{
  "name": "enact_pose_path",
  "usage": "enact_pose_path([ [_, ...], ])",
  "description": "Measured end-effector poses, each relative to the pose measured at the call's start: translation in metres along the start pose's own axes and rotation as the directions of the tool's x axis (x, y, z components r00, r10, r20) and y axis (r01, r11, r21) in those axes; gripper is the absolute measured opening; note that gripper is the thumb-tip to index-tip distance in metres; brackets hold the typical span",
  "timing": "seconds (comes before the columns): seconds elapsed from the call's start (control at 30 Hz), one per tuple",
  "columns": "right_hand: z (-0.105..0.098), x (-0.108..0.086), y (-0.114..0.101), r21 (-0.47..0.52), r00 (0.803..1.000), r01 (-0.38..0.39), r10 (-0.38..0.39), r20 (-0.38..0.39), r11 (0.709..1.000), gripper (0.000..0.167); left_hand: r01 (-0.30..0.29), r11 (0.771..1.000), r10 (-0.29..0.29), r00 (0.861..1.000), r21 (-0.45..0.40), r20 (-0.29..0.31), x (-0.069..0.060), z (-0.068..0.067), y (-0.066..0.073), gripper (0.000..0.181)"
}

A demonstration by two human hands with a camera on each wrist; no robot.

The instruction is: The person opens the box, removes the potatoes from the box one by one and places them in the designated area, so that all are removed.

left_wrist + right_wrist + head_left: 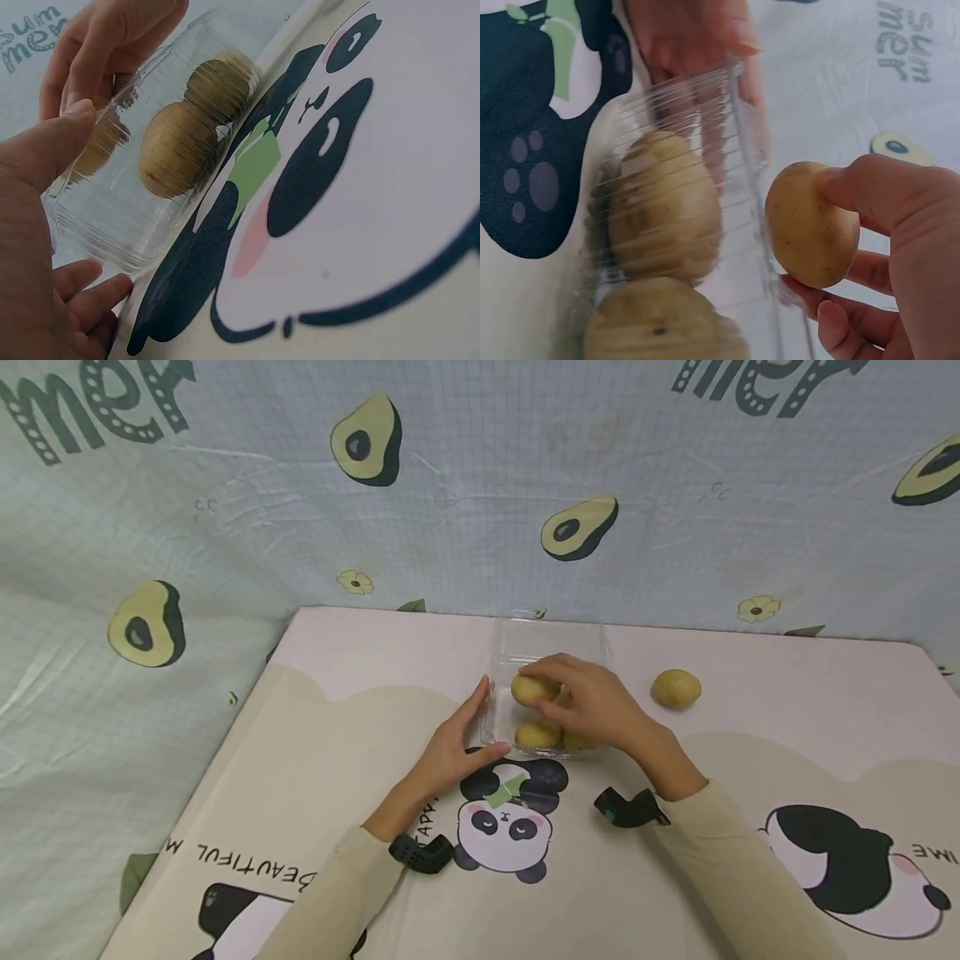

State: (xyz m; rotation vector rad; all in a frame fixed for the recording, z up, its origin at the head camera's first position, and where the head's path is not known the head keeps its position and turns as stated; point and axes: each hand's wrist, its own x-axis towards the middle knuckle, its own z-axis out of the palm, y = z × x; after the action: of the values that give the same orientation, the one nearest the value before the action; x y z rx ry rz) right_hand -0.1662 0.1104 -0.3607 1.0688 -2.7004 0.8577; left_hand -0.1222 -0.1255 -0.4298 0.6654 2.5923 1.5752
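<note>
A clear plastic clamshell box [504, 710] stands at the table's middle with its lid laid back. Inside, a potato [537, 736] and a second potato [577, 742] sit by the near wall. My right hand [596, 702] pinches another potato [534, 690] between thumb and fingers; in the right wrist view that potato [812, 225] is up by the box's rim. The hand hides part of the box's inside. My left hand [450, 752] rests against the box's left side, fingers extended and thumb spread toward the near corner.
One loose potato [677, 689] lies on the table [750, 710], right of the box. A cloth with avocado prints [367, 439] hangs behind and to the left. Panda pictures [504, 831] decorate the tabletop. Each wrist wears a black strap [422, 853].
</note>
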Motion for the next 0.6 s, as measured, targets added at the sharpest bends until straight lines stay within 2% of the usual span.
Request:
enact_pose_path([
  [0.43, -0.018, -0.017, 0.007, 0.020, 0.986, 0.068, -0.064, -0.153, 0.997, 0.040, 0.024, 1.000, -0.024, 1.000, -0.003, -0.001, 0.000, 0.000, 0.002, 0.099],
  [0.6, -0.026, -0.023, 0.014, 0.027, 0.980, 0.086, -0.079, -0.180, 0.996, 0.040, 0.022, 1.000, -0.022, 1.000, -0.003, -0.002, 0.000, 0.000, 0.003, 0.100],
])
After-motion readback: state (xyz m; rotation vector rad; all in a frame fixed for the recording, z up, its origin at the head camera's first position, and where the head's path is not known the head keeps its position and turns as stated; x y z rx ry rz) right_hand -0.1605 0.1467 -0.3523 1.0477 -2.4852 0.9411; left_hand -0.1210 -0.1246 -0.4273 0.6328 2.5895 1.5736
